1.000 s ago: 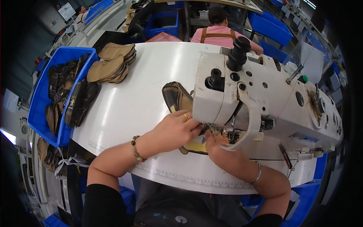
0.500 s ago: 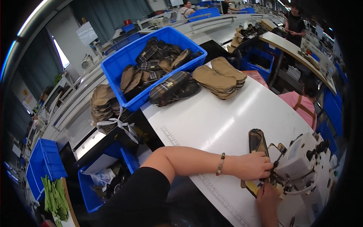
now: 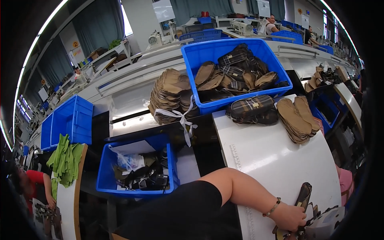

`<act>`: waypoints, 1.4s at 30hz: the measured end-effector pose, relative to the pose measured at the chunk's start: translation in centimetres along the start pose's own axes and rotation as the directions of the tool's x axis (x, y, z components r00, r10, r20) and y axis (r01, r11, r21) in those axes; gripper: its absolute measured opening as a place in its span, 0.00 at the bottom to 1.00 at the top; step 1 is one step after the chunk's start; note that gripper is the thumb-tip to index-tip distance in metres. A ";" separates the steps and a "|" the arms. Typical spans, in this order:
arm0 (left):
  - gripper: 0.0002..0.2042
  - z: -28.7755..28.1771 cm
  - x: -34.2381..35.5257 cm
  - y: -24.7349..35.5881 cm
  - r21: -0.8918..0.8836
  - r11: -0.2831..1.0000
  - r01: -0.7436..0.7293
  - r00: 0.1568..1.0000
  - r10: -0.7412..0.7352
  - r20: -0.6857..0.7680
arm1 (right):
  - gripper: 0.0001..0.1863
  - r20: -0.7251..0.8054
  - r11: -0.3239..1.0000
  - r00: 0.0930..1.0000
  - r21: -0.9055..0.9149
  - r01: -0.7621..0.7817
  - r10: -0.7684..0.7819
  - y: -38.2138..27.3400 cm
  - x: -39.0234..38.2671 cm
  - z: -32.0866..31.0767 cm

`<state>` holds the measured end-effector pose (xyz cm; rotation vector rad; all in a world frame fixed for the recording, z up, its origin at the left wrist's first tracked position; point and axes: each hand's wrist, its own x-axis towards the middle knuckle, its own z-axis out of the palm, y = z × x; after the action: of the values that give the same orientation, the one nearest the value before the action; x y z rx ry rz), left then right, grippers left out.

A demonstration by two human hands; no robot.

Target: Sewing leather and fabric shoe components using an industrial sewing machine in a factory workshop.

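Green cloth pieces (image 3: 66, 162) lie heaped on a white table (image 3: 69, 208), near a person in red (image 3: 35, 178). Blue crates (image 3: 83, 122) stand behind; dark curtains (image 3: 98, 28) hang farther back.

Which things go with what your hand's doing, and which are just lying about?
Seems to belong:
shoe piece at the left hand
sewing machine
probably plaid shoes, tan soles

Seems just lying about:
green cloth
low bin with plastic bag
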<state>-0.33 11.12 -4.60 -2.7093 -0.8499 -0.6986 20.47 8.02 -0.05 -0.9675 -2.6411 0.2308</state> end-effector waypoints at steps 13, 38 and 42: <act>0.12 -1.3 0.3 0.3 0.029 0.996 -0.084 0.993 0.082 0.086 | 0.17 0.180 0.986 0.983 -0.160 0.048 -0.019 -0.6 0.5 -1.0; 0.22 -5.7 0.3 1.1 -0.210 0.961 0.180 0.941 -0.107 0.320 | 0.16 -0.093 0.942 0.990 -0.330 0.066 -0.102 -2.0 -1.8 1.6; 0.23 -6.0 0.3 1.2 -0.212 0.963 0.167 0.926 -0.079 0.370 | 0.16 -0.168 0.975 0.974 -0.184 0.121 -0.153 -1.4 -2.2 3.4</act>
<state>-1.65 8.27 0.62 -3.0824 -1.0897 -0.3466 20.03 5.36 -3.35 -0.8087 -2.5761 -0.1167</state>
